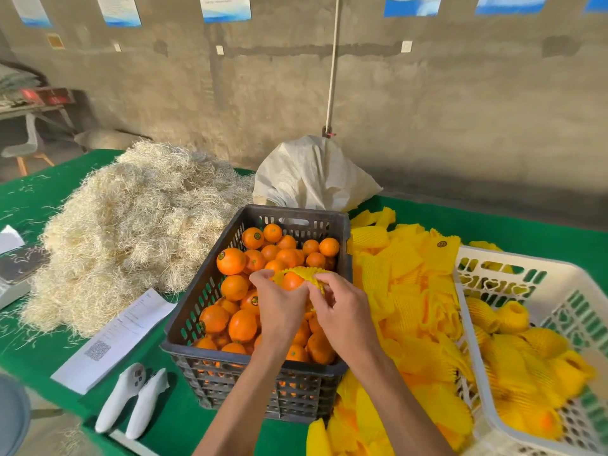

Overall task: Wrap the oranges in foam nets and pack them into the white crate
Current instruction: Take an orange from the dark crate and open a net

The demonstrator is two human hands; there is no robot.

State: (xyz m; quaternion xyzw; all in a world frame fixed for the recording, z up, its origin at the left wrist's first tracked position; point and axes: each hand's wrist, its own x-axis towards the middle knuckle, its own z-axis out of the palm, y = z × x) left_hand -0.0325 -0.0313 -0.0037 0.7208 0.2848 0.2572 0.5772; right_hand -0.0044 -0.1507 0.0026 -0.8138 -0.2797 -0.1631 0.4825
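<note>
Far left edge of the green counter [210, 419]: a scale [16, 274], partly cut off by the frame. Next to it a big heap of straw [131, 225]. In front of the straw, a printed sheet [115, 337] with a QR code; nearer the counter's front edge, two white controllers [131, 401] side by side.

Centre: dark crate [263, 363] holding loose oranges [241, 325], several with round stickers. Behind it a white sack [309, 176], its top tied to a cord.

Above the dark crate, both hands work one orange [292, 280] that sits partly inside a yellow net [309, 274]. Left hand [279, 304]: grip closed, fingers curled on the net's left edge by the orange. Right hand [345, 311]: grip closed, fingers pinching the net's right side.

Right of the dark crate: a loose pile of nets [404, 291] on the counter. Far right: white crate [559, 291], with netted oranges [526, 357] lying inside it, blurred.
</note>
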